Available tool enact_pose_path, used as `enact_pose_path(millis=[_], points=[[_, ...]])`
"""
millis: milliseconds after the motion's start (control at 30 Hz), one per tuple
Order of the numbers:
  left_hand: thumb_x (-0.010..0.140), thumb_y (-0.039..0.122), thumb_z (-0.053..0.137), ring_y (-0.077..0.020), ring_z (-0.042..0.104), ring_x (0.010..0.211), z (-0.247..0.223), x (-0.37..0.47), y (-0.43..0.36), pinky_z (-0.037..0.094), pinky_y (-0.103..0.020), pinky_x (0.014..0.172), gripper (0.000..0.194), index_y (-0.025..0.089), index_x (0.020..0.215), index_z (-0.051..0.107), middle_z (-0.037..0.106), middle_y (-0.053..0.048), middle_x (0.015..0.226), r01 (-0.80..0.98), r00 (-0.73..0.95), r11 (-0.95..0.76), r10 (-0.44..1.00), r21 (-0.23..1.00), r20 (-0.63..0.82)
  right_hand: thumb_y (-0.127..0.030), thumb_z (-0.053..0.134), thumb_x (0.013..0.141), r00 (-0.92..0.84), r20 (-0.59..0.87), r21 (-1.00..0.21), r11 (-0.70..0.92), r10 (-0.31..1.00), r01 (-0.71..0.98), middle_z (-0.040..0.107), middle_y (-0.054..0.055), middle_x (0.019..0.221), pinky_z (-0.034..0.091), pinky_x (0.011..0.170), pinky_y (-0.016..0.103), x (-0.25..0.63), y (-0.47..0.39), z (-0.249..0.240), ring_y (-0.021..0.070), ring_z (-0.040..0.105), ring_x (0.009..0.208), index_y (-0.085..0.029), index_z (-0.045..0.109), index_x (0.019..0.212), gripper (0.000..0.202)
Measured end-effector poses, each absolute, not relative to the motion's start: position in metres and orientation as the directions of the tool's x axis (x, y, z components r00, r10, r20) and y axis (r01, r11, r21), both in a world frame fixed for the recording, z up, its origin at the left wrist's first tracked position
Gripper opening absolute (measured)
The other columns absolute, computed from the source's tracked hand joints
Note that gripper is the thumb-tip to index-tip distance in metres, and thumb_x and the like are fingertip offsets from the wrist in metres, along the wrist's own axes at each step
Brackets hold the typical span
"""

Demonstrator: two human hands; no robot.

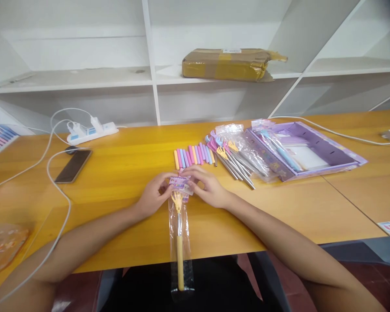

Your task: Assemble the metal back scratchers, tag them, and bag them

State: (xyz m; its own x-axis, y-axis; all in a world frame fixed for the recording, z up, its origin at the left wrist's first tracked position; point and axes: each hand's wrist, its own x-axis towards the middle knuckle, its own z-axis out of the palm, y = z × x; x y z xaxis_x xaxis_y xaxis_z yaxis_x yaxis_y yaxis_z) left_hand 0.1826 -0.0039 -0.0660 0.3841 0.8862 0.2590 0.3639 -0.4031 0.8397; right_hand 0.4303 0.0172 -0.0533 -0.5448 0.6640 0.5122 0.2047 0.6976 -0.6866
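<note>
Here, the left hand (154, 195) and right hand (209, 186) pinch a purple card (178, 180), its print too small to read, atop a clear bag (187, 255) whose yellow back scratcher (180, 255) extends past the edge of the table (133, 242).

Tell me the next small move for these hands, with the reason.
Probably press the purple card flat at the top of the clear bag: the left hand and right hand already hold it there, and the yellow back scratcher lies inside the bag.
</note>
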Motion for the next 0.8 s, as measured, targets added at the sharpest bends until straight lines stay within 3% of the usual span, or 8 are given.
enact_pose_path(millis=[400, 567, 667, 800], points=[[0.102, 0.033, 0.057, -0.0151, 0.061, 0.075, -0.0658, 0.1827, -0.0033, 0.05, -0.03, 0.072, 0.025, 0.023, 0.125, 0.061, 0.069, -0.003, 0.101, 0.401, 0.407, -0.366, 0.893, 0.84, 0.195, -0.024, 0.052, 0.105, -0.551, 0.534, -0.643, 0.731, 0.641, 0.227, 0.066, 0.011, 0.126, 0.057, 0.097, 0.044, 0.4287, 0.0157, -0.0514, 0.0242, 0.065, 0.116, -0.025, 0.066, 0.132, 0.03], [0.102, 0.035, 0.059, -0.015, 0.06, 0.069, -0.07, 0.182, -0.0001, 0.05, -0.029, 0.069, 0.023, 0.022, 0.12, 0.062, 0.062, 0.001, 0.082, 0.391, 0.408, -0.321, 0.9, 0.863, 0.15, -0.023, 0.05, 0.106, -0.557, 0.513, -0.651, 0.719, 0.653, 0.243, 0.066, 0.012, 0.126, 0.058, 0.095, 0.042, 0.4277, 0.0149, -0.0524, 0.0231, 0.066, 0.115, -0.024, 0.066, 0.132, 0.03], [0.101, 0.036, 0.06, -0.0139, 0.06, 0.068, -0.0719, 0.1823, 0.0003, 0.05, -0.029, 0.069, 0.022, 0.022, 0.119, 0.06, 0.063, 0.001, 0.085, 0.372, 0.409, -0.302, 0.902, 0.878, 0.137, -0.022, 0.05, 0.106, -0.555, 0.51, -0.649, 0.717, 0.658, 0.253, 0.066, 0.012, 0.125, 0.059, 0.093, 0.042, 0.4275, 0.0144, -0.0518, 0.023, 0.066, 0.113, -0.024, 0.066, 0.132, 0.031], [0.101, 0.035, 0.061, -0.0122, 0.061, 0.071, -0.073, 0.1845, -0.0012, 0.051, -0.027, 0.068, 0.036, 0.025, 0.133, 0.048, 0.064, 0.0, 0.098, 0.257, 0.398, -0.27, 0.904, 0.928, 0.153, -0.02, 0.051, 0.104, -0.55, 0.522, -0.646, 0.723, 0.652, 0.244, 0.066, 0.011, 0.124, 0.06, 0.09, 0.041, 0.4286, 0.0151, -0.0507, 0.0222, 0.067, 0.108, -0.025, 0.066, 0.132, 0.033]])
